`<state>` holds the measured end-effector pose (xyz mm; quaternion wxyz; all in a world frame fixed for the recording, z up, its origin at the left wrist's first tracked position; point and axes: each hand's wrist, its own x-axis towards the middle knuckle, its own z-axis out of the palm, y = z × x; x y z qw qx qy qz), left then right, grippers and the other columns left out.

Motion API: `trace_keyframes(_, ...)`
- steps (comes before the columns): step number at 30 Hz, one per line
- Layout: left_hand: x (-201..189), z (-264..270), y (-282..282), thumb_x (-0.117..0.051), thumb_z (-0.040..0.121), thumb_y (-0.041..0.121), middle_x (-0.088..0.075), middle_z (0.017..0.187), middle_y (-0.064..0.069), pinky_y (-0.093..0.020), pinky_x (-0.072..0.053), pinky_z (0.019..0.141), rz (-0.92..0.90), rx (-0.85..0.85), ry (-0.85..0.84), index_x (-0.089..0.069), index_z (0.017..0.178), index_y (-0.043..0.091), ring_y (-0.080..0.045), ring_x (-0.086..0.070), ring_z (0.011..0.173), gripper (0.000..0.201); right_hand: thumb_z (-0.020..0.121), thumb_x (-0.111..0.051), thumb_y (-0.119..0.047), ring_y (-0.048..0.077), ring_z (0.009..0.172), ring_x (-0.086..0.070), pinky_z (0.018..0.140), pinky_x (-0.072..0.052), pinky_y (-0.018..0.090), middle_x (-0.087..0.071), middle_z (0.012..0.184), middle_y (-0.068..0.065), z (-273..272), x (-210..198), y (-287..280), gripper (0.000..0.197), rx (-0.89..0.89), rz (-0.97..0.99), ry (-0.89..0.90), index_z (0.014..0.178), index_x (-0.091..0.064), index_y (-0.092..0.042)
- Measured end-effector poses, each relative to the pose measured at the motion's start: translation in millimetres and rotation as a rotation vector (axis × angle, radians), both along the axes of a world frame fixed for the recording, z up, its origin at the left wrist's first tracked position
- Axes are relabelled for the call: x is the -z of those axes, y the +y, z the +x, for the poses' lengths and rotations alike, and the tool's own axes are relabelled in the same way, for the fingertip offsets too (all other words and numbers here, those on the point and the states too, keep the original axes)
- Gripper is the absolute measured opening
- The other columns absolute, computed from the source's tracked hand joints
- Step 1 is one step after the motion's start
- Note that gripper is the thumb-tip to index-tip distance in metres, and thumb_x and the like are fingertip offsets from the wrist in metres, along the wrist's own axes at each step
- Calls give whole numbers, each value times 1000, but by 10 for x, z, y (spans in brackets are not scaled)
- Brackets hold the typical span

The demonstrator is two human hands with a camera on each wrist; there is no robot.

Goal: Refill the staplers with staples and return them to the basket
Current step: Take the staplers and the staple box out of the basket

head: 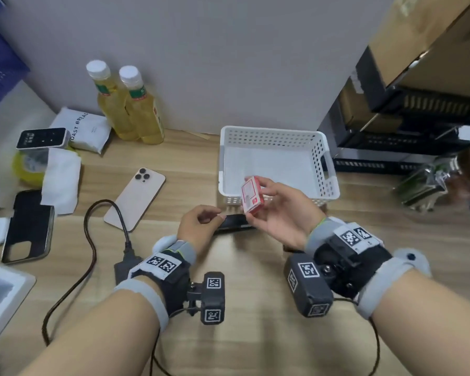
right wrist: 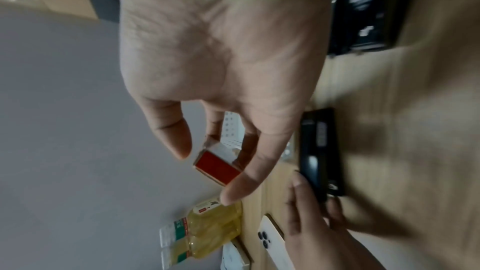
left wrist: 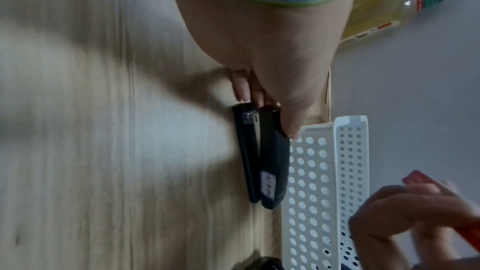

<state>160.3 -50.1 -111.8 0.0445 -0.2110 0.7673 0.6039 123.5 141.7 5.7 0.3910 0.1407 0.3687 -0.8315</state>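
Note:
My right hand (head: 266,202) holds a small red and white staple box (head: 251,195) in the air over the near rim of the white perforated basket (head: 272,131), which has nothing in it. In the right wrist view, thumb and fingers of that hand (right wrist: 207,171) pinch the box (right wrist: 218,168). A black stapler (head: 235,222) lies closed on the wooden table just in front of the basket. My left hand (head: 217,217) grips its left end, thumb on top (left wrist: 291,128). A second black stapler (right wrist: 363,11) lies nearer me, hidden under my right wrist in the head view.
A gold phone (head: 135,202), a black cable (head: 92,240) and a black phone case (head: 27,226) lie left of my hands. Two bottles of yellow liquid (head: 130,104) stand at the back wall. Black trays (head: 407,137) and a glass jar (head: 423,185) crowd the right side.

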Motion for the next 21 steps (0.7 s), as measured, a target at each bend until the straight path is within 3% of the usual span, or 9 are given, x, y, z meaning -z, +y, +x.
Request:
trace_keyframes(3,48,20,68,-78,84,12,-76,92,-9,-24,-54,82,27,-76,103,-75,94,5,-17,-68,86,12,89,-60,-9,27,86,-64,69,-57,31,-64,104,14,207,178,11,34,-61,18,14,121,-62,-18)
trace_keyframes(7,169,-62,139,-75,87,11,-76,94,-12,-30,-55,82,70,-170,261,-73,94,5,-17,-68,84,10,88,-53,-8,28,82,-67,61,-55,30,-63,108,20,335,498,4,37,-133,45,41,123,-60,-19)
trace_keyframes(12,299,-249,145,-68,92,15,-73,87,0,-23,-53,76,138,-213,351,-72,94,13,-10,-65,78,5,89,-56,-22,26,80,-69,55,-51,23,-66,105,14,447,726,6,44,-282,219,297,133,-58,-18)
trace_keyframes(14,357,-302,116,-68,90,17,-73,82,-2,-27,-52,71,206,-227,343,-73,87,17,-15,-65,75,6,86,-59,-25,27,81,-70,52,-50,21,-69,104,13,456,806,15,47,-319,249,364,132,-60,-19)
trace_keyframes(18,409,-196,76,-64,92,18,-71,83,-5,-29,-48,67,241,-172,388,-70,84,18,-20,-63,72,10,100,-44,-16,25,80,-71,48,-49,19,-70,104,24,506,990,18,30,-431,300,497,126,-59,-7)
trace_keyframes(21,423,10,22,-63,95,19,-62,89,-6,-28,-48,67,194,-187,368,-64,88,20,-19,-56,72,8,104,-39,-16,22,76,-72,47,-49,17,-72,104,22,582,1151,26,32,-426,431,563,123,-59,2)
